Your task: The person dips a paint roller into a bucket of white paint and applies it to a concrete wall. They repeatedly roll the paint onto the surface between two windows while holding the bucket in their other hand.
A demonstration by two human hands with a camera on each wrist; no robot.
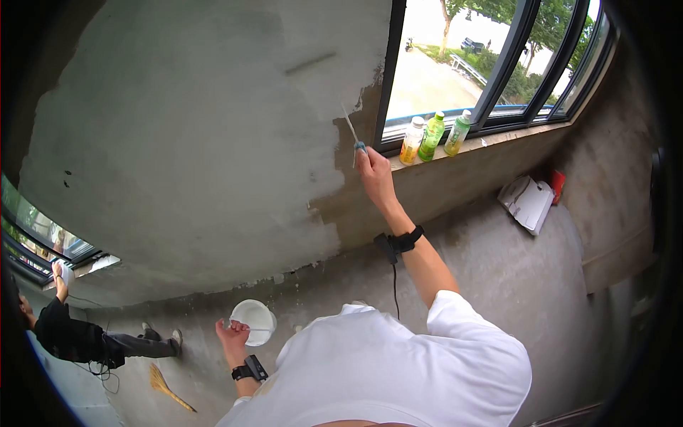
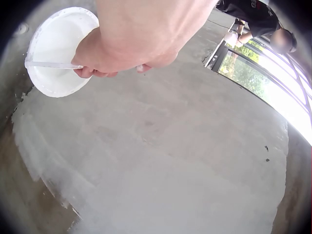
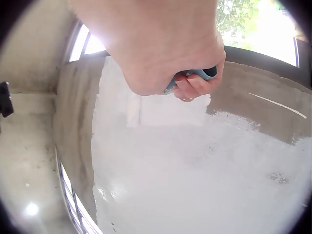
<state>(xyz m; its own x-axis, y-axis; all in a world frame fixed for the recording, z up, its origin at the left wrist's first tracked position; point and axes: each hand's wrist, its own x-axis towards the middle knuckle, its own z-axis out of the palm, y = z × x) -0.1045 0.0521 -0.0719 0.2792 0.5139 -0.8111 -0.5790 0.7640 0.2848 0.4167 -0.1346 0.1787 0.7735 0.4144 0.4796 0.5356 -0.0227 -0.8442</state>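
My right hand (image 1: 375,174) grips the blue handle (image 3: 207,73) of a plastering trowel, raised at the wall beside the window frame. The trowel blade (image 1: 349,122) appears nearly edge-on in the head view; in the right wrist view its whitish face (image 3: 170,111) lies against the coated wall (image 3: 161,161). Low in front of my body, my left hand (image 1: 233,338) has fingers curled on one end of a thin white strip (image 2: 51,64). That strip overlaps the mouth of a white bucket (image 1: 250,307) in view; I cannot tell what it is. Pale, smooth coating (image 1: 178,142) covers most of the wall.
Three drink bottles (image 1: 431,135) stand on the sill (image 1: 498,139) under the window. A white carton (image 1: 528,203) lies on the floor at right. A broom (image 1: 165,388) is at lower left, near a person in black (image 1: 75,331) at another window. Bare brown wall (image 1: 348,192) borders the coating.
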